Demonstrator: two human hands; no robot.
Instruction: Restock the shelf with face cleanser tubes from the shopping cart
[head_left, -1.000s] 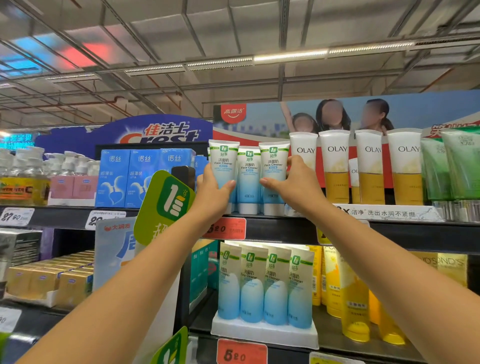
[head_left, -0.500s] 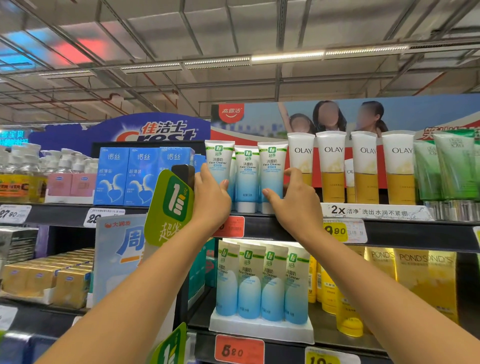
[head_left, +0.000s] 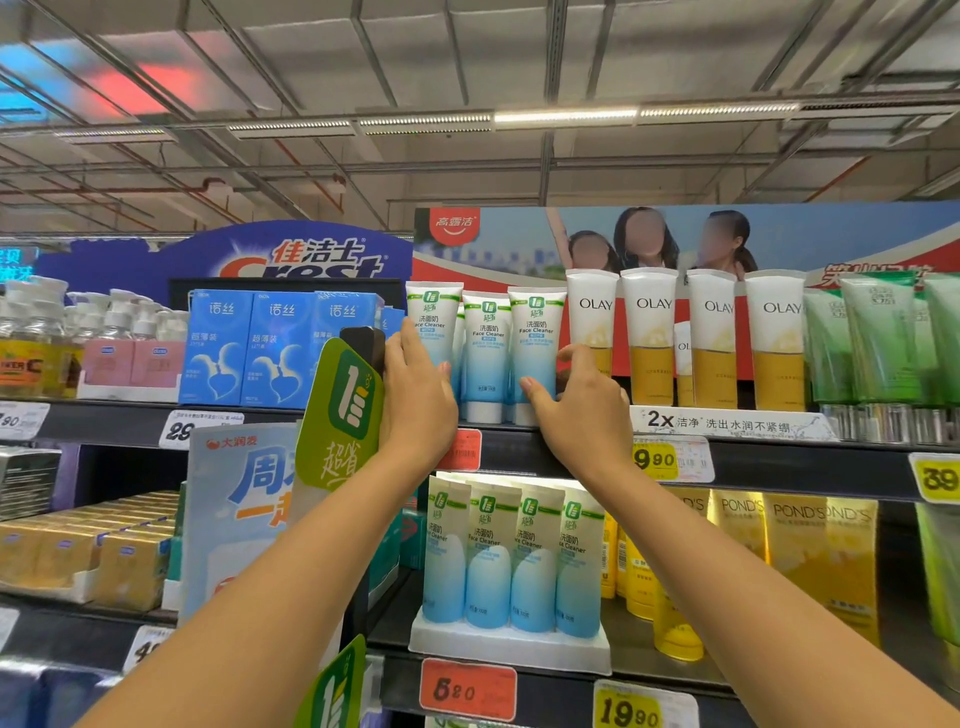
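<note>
Three blue-and-white face cleanser tubes stand upright in a row on the top shelf (head_left: 509, 448). My left hand (head_left: 415, 400) grips the left tube (head_left: 434, 322) low down, thumb across its front. At the other end, my right hand (head_left: 579, 410) holds the right tube (head_left: 536, 338) near its cap, thumb in front and fingers curled behind. The middle tube (head_left: 485, 353) stands between both hands. More tubes of the same kind (head_left: 511, 561) fill a white tray one shelf down. The shopping cart is out of view.
Olay tubes (head_left: 649, 332) stand close to the right of my right hand, green tubes (head_left: 878, 338) beyond them. Blue boxes (head_left: 249, 348) sit to the left. A green hanging sign (head_left: 345, 410) juts out beside my left wrist. Yellow Pond's tubes (head_left: 800, 551) are below right.
Both hands have slid down the outer tubes, from near their upper halves to their lower ends by the shelf edge. The three tubes stay upright in place.
</note>
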